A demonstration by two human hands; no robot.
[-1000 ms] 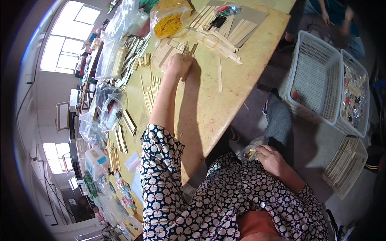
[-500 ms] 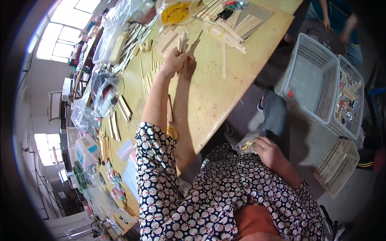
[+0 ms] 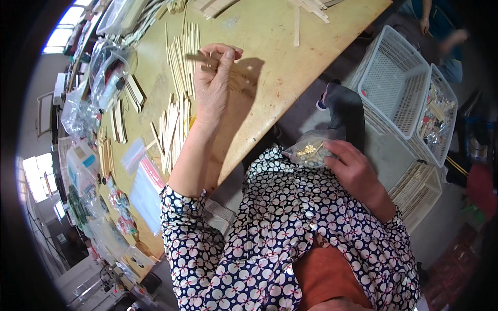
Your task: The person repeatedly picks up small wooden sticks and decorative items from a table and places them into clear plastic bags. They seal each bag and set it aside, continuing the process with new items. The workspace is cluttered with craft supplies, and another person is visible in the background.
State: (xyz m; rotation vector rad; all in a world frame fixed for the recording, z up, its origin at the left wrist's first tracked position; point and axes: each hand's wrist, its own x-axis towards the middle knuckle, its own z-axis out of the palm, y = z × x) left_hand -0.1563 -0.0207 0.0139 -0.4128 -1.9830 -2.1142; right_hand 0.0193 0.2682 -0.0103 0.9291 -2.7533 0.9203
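Seemingly light, stiff sticks, best gripped mid-length, are held in the left hand, a bag in the right hand.

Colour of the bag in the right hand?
The bag is clear, with pale yellow pieces inside; best seen in the head view.

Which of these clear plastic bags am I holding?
The bag with small yellowish pieces inside, in your right hand; neither of your hands touches the other bags.

left arm reaching forward, left hand curled, right hand pinched
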